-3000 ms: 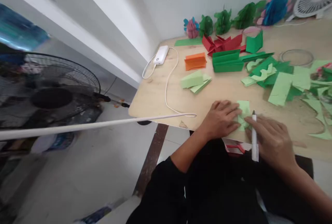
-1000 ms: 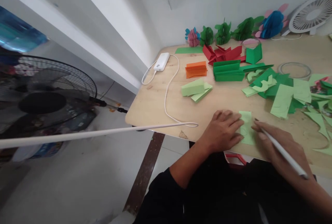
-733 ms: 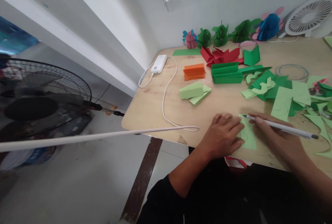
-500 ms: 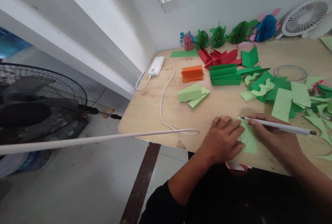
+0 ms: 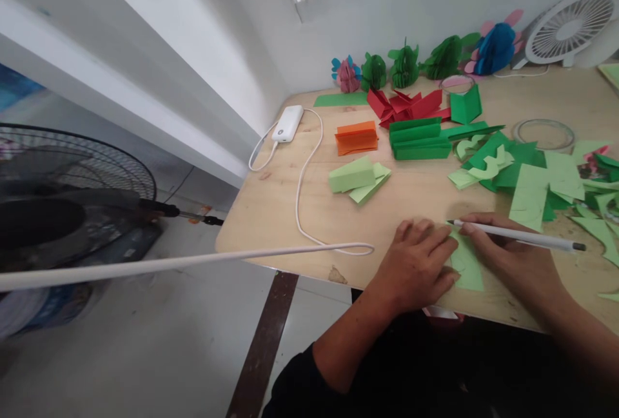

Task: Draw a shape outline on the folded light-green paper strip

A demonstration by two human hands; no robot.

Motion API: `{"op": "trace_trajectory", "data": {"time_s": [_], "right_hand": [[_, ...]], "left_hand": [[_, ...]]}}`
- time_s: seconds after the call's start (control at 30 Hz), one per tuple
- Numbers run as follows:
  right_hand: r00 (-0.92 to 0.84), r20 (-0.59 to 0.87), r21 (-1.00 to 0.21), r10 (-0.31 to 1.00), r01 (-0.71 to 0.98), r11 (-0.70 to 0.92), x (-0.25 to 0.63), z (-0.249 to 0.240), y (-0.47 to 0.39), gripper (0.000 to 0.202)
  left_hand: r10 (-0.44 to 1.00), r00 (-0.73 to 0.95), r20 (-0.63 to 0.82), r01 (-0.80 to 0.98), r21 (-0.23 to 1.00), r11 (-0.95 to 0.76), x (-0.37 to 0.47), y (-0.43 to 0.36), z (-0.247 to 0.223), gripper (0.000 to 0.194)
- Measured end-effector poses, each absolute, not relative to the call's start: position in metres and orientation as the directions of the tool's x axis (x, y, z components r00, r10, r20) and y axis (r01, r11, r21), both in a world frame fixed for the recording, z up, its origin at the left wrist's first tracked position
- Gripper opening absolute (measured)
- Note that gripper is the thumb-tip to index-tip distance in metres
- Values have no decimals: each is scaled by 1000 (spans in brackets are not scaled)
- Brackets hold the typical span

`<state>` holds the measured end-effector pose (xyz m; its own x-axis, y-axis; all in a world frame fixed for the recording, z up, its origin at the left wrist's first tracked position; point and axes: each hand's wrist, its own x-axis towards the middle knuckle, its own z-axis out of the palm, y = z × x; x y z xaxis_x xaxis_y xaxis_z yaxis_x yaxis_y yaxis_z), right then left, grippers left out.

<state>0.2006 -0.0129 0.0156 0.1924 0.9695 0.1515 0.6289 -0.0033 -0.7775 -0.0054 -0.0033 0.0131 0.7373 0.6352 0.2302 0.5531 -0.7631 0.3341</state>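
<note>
My right hand (image 5: 517,257) grips a white pen (image 5: 525,234) with dark ends. Its tip touches the upper edge of a light green paper piece (image 5: 468,269) at the table's front edge. Flat on the table, my left hand (image 5: 418,266) rests its fingers over the left side of that paper. Part of the paper is hidden under both hands. Light green cut strips (image 5: 529,195) and curved scraps lie just beyond my right hand. Folded light green pieces (image 5: 358,177) lie farther out, beyond my left hand.
Folded orange (image 5: 356,139), red (image 5: 406,107) and dark green paper (image 5: 420,140) lie across the table. Several paper figures (image 5: 405,68) and a small white fan (image 5: 565,31) line the wall. A white cable (image 5: 193,262) runs from the power bank (image 5: 289,124) over the left edge.
The view has shifted slightly. The pen tip stays near the paper's upper edge, and both hands hold nearly the same place.
</note>
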Motion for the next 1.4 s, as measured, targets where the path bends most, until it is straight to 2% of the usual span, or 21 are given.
{"op": "trace_trajectory", "data": {"time_s": [0.17, 0.4, 0.63, 1.03, 1.4], "right_hand": [[189, 135, -781, 973, 624, -13, 200, 16, -13, 36], [184, 125, -769, 975, 639, -22, 199, 16, -13, 46], [165, 121, -765, 979, 644, -14, 202, 17, -15, 44], [85, 218, -712, 972, 696, 99, 204, 19, -23, 34], [135, 205, -711, 969, 702, 52, 206, 17, -36, 38]], "left_hand": [[636, 735, 232, 553, 336, -762, -5, -4, 12, 40], [635, 732, 246, 552, 332, -765, -6, -4, 12, 40], [631, 736, 245, 552, 323, -769, -6, -4, 12, 40], [630, 744, 222, 553, 325, -767, -5, -3, 9, 44], [638, 737, 222, 555, 341, -759, -6, -4, 7, 45]]}}
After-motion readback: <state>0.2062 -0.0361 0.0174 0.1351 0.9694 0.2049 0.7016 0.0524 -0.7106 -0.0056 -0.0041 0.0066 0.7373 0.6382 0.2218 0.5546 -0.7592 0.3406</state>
